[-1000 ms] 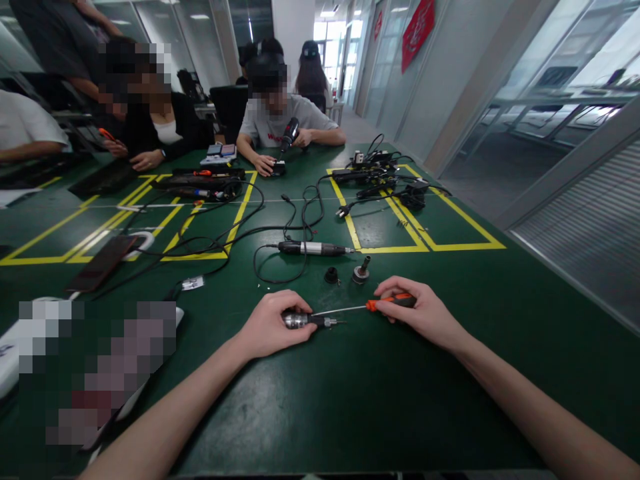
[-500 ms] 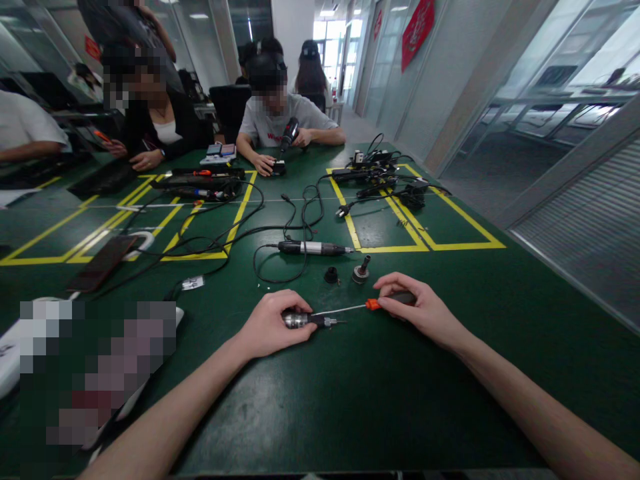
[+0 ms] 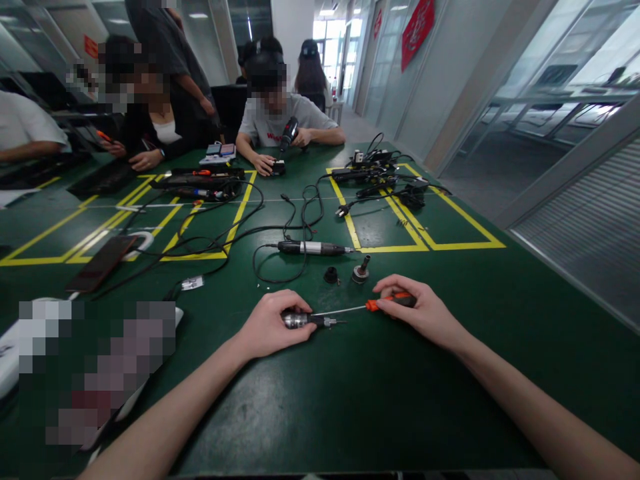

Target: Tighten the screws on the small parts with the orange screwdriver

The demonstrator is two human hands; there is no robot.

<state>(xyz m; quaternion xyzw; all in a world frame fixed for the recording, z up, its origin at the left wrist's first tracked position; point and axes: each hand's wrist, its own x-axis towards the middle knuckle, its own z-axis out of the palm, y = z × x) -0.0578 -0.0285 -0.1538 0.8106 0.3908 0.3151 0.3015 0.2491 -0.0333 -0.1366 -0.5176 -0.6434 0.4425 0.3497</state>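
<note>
Pinching a silver-and-black tool head [image 3: 297, 321], my left hand [image 3: 273, 323] rests near the middle of the dark green worktop [image 3: 340, 413], the tool's thin bit pointing right. The grip of my right hand [image 3: 423, 307] is closed on an orange-and-black screwdriver [image 3: 371, 305], its steel shaft running left to the tool head; from this camera I can't tell whether the tip touches it.

Just beyond my hands I see a small black round part [image 3: 331, 275] and a metal disc with a tilted stem [image 3: 361, 272]. Farther out lies a corded electric screwdriver [image 3: 315, 248]. The worktop is scuffed and glossy, marked off in rectangles of yellow tape [image 3: 470, 247]. Dark cables trail across its left half past a phone [image 3: 103, 263], and a heap of black adapters and cords [image 3: 385, 175] sits inside the taped area on the far right.

Across from me, a co-worker in a pale T-shirt [image 3: 310, 110] holds a black power driver [image 3: 289, 135] above a small dark block [image 3: 278, 167]. Glass partitions [image 3: 387, 87] line the right side, one with a red hanging [image 3: 417, 33], and bright windows [image 3: 325, 40] glow at the back.
</note>
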